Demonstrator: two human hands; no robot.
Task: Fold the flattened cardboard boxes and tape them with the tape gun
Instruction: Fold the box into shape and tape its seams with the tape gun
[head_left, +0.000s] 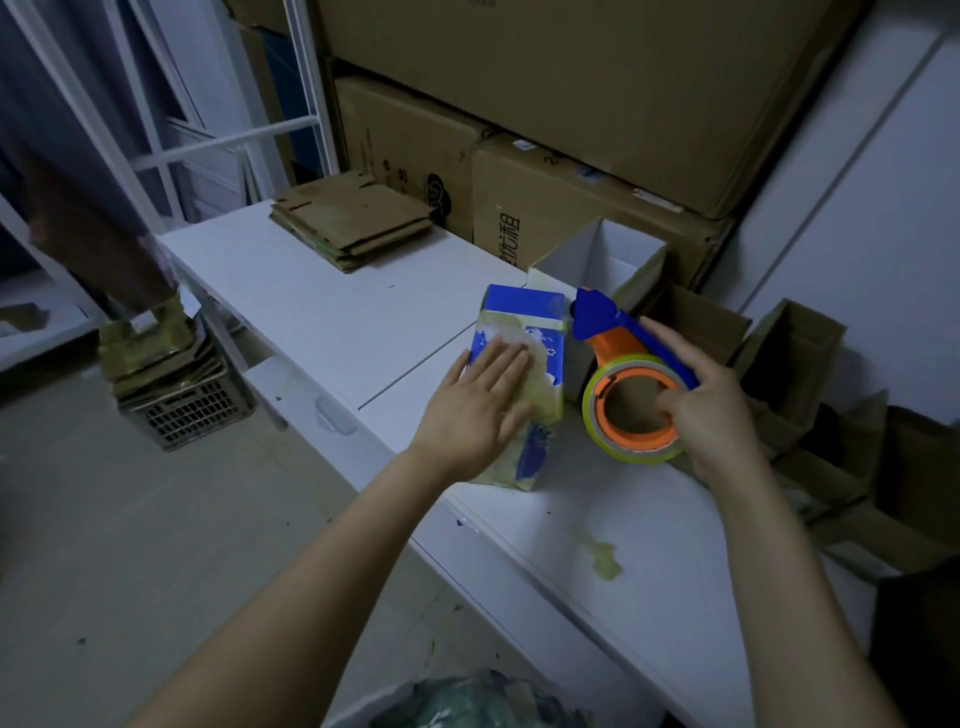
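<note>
Curled round the tape gun (605, 317), my right grip (711, 410) wraps its fingers over the blue handle and hooks one fingertip inside the orange core of the tape roll (639, 457), above a white bench (311, 301) in a storeroom. My left grip (478, 410) lies spread and flat on the top face of a blue-and-white box (519, 312), fingers straight, pressing down and clasping nothing.

The box sits on the bench near its front edge, directly left of the gun and just beside it. Its long axis runs away from me, from the near end under my left wrist to the far blue end. The gun's blue nose meets the far right corner, where a strip of yellowish tape crosses the edge. I cannot tell whether the blade touches the cardboard. Yellowish tape already covers much of the top face.

I judge the taping of this box to be well along, with the next move a pull or cut of the tape at that far corner. That falls to my right grip, the nearer one, while the left pins the box.

At the bench's far end, well apart, sits a stack of flattened boxes (353, 223). To the right stand open boxes (795, 343), and a scrap of tape (605, 558) lies on the bench near me.
</note>
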